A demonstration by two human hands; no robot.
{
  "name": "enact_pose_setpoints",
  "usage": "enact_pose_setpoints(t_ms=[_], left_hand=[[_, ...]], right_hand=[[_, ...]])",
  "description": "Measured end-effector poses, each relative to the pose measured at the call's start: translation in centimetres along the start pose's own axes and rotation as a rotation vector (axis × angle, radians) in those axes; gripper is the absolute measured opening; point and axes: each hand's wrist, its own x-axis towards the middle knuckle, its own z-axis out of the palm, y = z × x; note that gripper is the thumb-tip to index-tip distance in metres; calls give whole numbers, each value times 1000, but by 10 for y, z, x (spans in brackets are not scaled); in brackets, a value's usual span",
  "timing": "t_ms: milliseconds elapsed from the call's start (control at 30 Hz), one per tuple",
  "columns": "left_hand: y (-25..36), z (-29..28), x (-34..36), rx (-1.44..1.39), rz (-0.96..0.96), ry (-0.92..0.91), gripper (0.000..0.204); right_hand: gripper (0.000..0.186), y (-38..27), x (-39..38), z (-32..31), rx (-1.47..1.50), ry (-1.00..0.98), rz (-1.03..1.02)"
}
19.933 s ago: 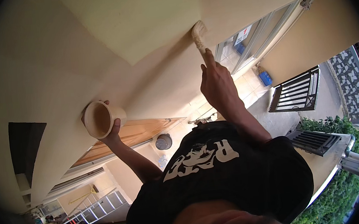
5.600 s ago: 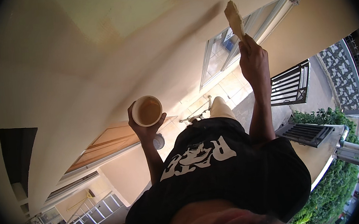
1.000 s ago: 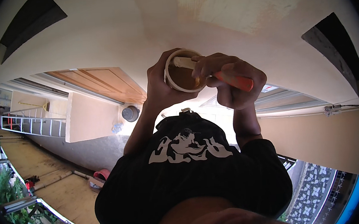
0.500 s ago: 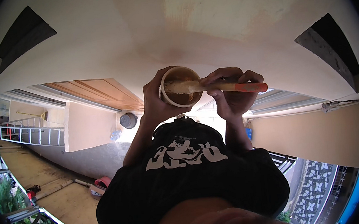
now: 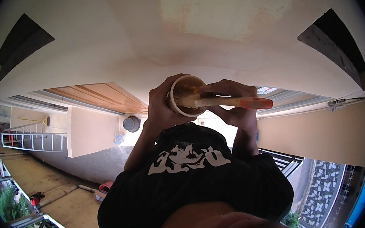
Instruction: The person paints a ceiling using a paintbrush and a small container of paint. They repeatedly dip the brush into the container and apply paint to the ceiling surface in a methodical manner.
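My left hand is wrapped round a pale round tub, its mouth turned up toward me. A little brownish-orange liquid or residue shows inside it. In my right hand is a paintbrush, gripped along its pale handle, which ends in red. Its light bristles lie within the tub's mouth, near the lower rim. My right fingertips are close to the tub's right rim; whether they touch it I cannot tell.
Overhead spreads a pale ceiling with a patchy painted area and two dark openings. A metal ladder stands at the left. A dark bucket and a pink basin are lower down.
The tub and my left hand have shifted slightly down and right. The brush has dropped lower across the tub's mouth, and my right fingers have moved closer to the rim.
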Motion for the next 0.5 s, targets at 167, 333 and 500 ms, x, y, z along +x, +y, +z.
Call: enact_pose_setpoints(t_ms=[167, 333, 500], left_hand=[[-4, 0, -2, 19, 17, 79, 88], [6, -8, 9, 78, 55, 191, 87], [8, -18, 20, 136, 97, 251, 88]], right_hand=[[19, -1, 3, 15, 101, 171, -109], [28, -1, 4, 40, 290, 484, -154], [46, -3, 13, 48, 348, 606, 2]])
